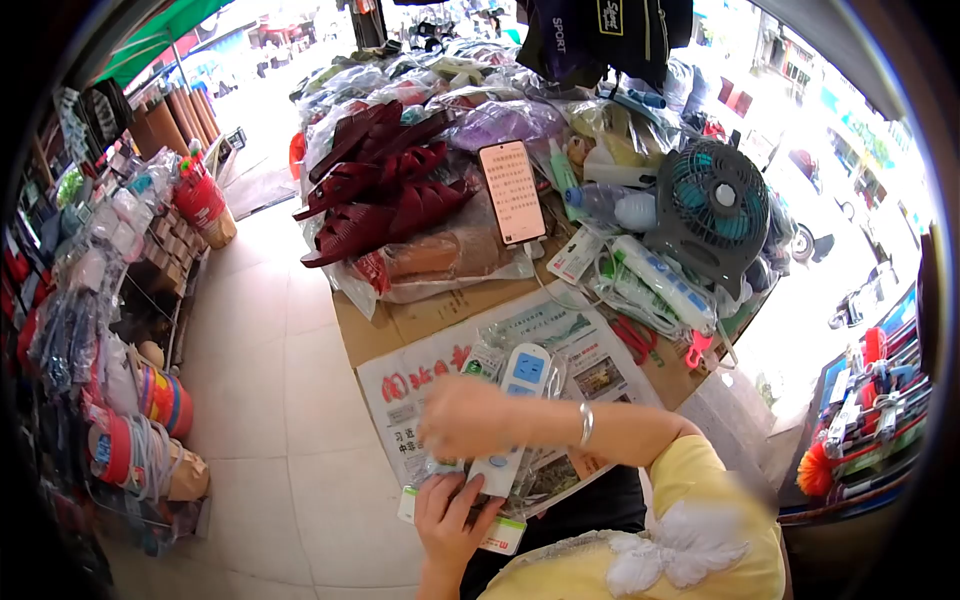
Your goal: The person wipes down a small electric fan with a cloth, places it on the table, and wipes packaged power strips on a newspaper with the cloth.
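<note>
A long white plastic power strip with blue socket faces lay aslant on a printed newspaper, which was spread over the brown cardboard covering the desk. Clear crinkled plastic wrapping showed around the strip.

The left hand had its fingers set on the strip's lower end, toward 7 o'clock; whether they gripped it or only pressed there, I could not tell. A white-and-green card stuck out just beside that hand. The right hand, with a silver bangle on its wrist, was curled and blurred at the strip's 8 o'clock side, its forearm crossing over the strip. What its fingers held, if anything, could not be made out.

Taking the strip as the clock's centre, a phone with a lit page of text stood tilted at 12 o'clock, and dark red sandals were heaped at 11. A clear plastic bottle lay at 1 o'clock, next to a dark grey fan with teal blades. Red-handled scissors rested at 2 o'clock, near a bagged blue-and-white package. At 9 o'clock, well apart from the desk, was a shelf crowded with wrapped goods.
</note>
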A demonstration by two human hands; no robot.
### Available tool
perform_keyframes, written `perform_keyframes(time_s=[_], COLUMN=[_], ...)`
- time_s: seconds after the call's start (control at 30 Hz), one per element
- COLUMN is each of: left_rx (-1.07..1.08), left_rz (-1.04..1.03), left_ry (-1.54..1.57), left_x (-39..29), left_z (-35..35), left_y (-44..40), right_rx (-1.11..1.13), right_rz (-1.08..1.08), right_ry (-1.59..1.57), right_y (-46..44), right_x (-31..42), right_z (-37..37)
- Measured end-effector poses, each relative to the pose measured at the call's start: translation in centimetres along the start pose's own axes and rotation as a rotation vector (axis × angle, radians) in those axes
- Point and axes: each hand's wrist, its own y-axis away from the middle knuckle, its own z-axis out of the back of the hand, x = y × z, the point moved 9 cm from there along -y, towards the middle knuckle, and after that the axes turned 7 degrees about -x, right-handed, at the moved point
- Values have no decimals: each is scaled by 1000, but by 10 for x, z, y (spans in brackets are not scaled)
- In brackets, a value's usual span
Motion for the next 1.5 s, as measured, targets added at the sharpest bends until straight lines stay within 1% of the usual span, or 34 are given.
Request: perform_keyframes(time_s=[0.07, 0.1, 0.17, 0.2, 0.23, 0.3, 0.33, 0.4, 0.47, 0.5, 0.57, 0.6, 0.67, 0.7, 0.77, 0.8, 0.87, 0.9, 0.97, 1.0, 1.03, 1.1, 1.13, 1.17, 1.23, 1.3, 1.33, 1.4, 1.43, 1.5], left_rx=[16, 14, 9, -7, -22, -31, -33, -35, -27, -14, 11, 19, 24, 15, 1, -9, -17, -13, -5, 5, 14, 32, 44, 46, -4, -8, -8, -7, -7, -10], left_rz=[39, 43, 41, 30, 19, 19, 22, 19, 18, 45, 72, 90, 105, 74, 45, 38, 30, 31, 29, 46, 64, 99, 131, 134, 54, 53, 49, 51, 52, 48], left_ry=[17, 5, -11, -10, -7, -9, -8, -11, -8, 3, 11, 25, 35, 18, 0, -4, -5, -6, -3, 1, 3, 21, 39, 34, 8, -10, -27, -21, -12, -8], left_x=[2, 3, 4, 3, 1, 1, 2, 1, 0, 1, 2, 3, 6, 6, 5, 3, 2, 2, 3, 4, 5, 8, 11, 11, 5, 4, 4, 3, 4, 6], left_z=[-2, -1, 0, 1, 2, 2, 2, 2, 0, -1, -2, -2, -2, -2, -1, -1, 0, 0, -3, -3, -3, -4, -4, -4, -1, -1, -1, -1, -1, -2], left_y=[-1, 0, 0, -1, -1, -1, -1, -2, -3, -3, -2, 0, 0, 0, -1, -3, -3, -4, -5, -4, -2, 1, 2, 2, -2, -3, -4, -5, -6, -4], right_rx=[-50, -52, 15, 81, 79, 71, 69, -69, 116, 117, 95, 92, 252, 251, 136, 137, -78, -79, 56, 109, 108, -143, -202, -203, -143, -235, -236, -433, -439, -363], right_rz=[54, 50, -152, -128, -123, -453, -451, -318, -21, -30, -28, -33, -169, -165, -326, -322, -423, -426, -349, -233, -237, 26, 40, 42, -193, -293, -290, -549, -548, -399], right_ry=[3, -4, -88, 68, 71, 47, 51, 159, 202, 199, -40, -44, -148, -145, -86, -82, -123, -120, 61, -27, -32, -108, -97, -101, 87, 92, 95, -153, -152, -31], right_y=[-4, -4, -8, -7, -8, 1, 2, 2, -7, -11, -20, -20, -18, -18, -9, -5, 4, 4, -1, -6, -4, -6, -1, 4, 18, 38, 44, 61, 62, 58], right_x=[34, 31, -4, -20, -31, -78, -79, -66, -10, 5, 33, 32, 13, 4, -36, -47, -71, -67, -44, -21, -10, 28, 25, 17, -32, -79, -91, -122, -115, -74], right_z=[6, 6, 3, -7, 1, 18, 15, 14, 0, -5, -14, -11, -15, -14, -5, 2, 31, 28, 8, -1, -6, 8, 13, 16, 25, 39, 37, 49, 51, 53])
